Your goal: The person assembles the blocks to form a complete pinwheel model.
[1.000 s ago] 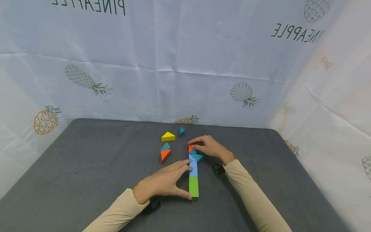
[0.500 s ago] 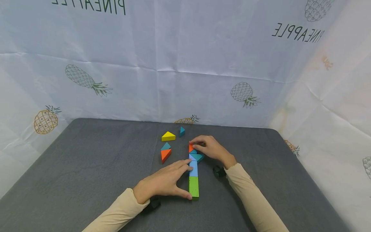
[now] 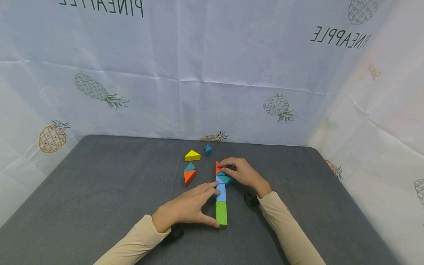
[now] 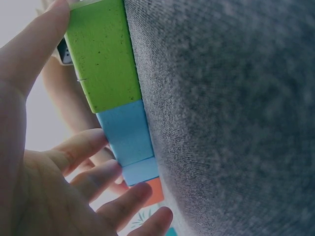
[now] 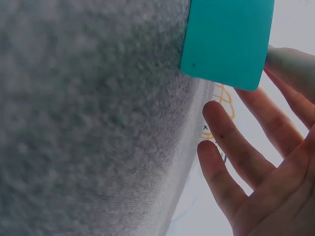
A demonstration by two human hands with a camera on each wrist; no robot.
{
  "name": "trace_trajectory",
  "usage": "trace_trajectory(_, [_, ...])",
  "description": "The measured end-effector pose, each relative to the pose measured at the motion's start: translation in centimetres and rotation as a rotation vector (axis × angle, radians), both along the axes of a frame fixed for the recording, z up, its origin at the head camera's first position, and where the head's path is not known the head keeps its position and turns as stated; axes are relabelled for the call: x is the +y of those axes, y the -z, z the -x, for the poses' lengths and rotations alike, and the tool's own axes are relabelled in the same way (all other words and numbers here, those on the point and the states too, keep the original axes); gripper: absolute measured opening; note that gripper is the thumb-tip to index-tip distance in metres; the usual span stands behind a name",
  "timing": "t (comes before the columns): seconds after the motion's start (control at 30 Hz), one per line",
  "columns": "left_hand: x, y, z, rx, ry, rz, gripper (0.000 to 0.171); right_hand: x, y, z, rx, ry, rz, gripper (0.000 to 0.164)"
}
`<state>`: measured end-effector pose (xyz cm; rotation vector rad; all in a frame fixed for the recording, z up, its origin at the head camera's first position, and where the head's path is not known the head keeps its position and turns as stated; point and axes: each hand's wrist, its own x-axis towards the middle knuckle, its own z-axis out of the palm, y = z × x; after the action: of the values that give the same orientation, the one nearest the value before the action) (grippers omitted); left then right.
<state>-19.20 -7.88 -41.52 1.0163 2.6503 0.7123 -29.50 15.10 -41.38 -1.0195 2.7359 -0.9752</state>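
Note:
A row of wooden blocks runs away from me on the table. Nearest is a green block (image 3: 221,213), then a blue block (image 3: 221,193), a light blue triangle (image 3: 218,180) beside a teal triangle (image 3: 226,179), and at the far end an orange triangle (image 3: 217,168) beside a smaller teal one (image 3: 221,173). My left hand (image 3: 188,204) spans the row's left side, thumb at the green block's near end, fingers against the blue pieces. At the orange triangle's right side, my right hand (image 3: 244,172) has its fingertips touching or very near it. A teal block (image 5: 226,42) partly hides its fingers in the right wrist view.
Left of the row lie a loose orange triangle (image 3: 189,177), a teal triangle (image 3: 189,167) and a yellow triangle (image 3: 192,156). Another blue triangle (image 3: 208,150) lies near the back edge. A pineapple-print cloth (image 3: 149,110) hangs behind the grey table (image 3: 116,176).
My right hand has shifted slightly right and off the far end, so more of the orange triangle shows. The left hand and loose blocks have stayed put.

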Motion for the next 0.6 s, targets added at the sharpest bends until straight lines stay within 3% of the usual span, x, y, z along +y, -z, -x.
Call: trace_trajectory(0.6, [0.0,-0.2,-0.2,0.037,0.002,0.026,0.086,0.1,0.0,-1.6,0.003,0.021,-0.026,0.031])
